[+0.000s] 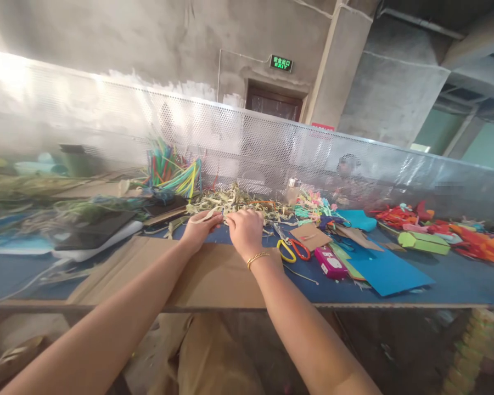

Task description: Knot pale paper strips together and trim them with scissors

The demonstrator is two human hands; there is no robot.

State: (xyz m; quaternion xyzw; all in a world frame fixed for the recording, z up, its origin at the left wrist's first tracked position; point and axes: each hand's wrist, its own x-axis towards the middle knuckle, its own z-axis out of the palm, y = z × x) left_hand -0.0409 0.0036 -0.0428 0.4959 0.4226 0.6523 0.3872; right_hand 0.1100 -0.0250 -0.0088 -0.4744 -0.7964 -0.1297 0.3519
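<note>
My left hand [200, 231] pinches a pale, thin, flat strip [208, 215] over the far edge of the brown cardboard sheet [226, 274]. Close to its right, my right hand [247, 230], with a gold bracelet [256, 259] at the wrist, has its fingers curled together. What they hold, if anything, is hidden by the back of the hand. Just beyond both hands lies a heap of similar dull green, twisted strips [239, 198].
To the right lie yellow-handled scissors [286, 252], red-handled scissors [300, 250], a purple box [330, 262] and a blue sheet [389, 266]. Colourful pipe cleaners [173, 170] stand at back left. A black-and-white device [96, 233] lies left. Behind runs a perforated metal screen [230, 131].
</note>
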